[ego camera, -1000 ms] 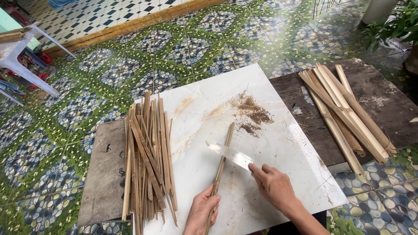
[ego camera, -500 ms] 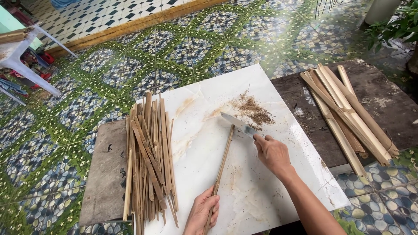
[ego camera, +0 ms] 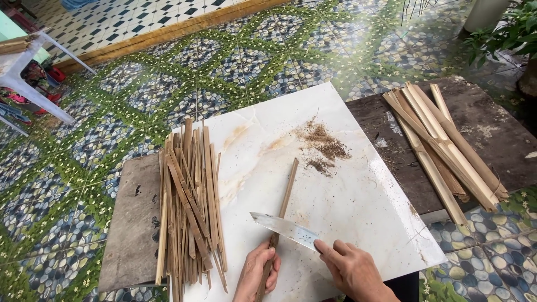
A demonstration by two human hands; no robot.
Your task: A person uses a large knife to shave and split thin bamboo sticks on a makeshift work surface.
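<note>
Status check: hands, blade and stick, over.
Left hand grips bamboo stick flat on white slab. Right hand holds knife across it. Stick pile lies left, apart.

Home patio: patterned floor tiles (ego camera: pixel 235 61), potted plant (ego camera: pixel 512 28)

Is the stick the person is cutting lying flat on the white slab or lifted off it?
Lying flat. The stick rests along the white slab; left hand pins its near end while the knife crosses it.
</note>
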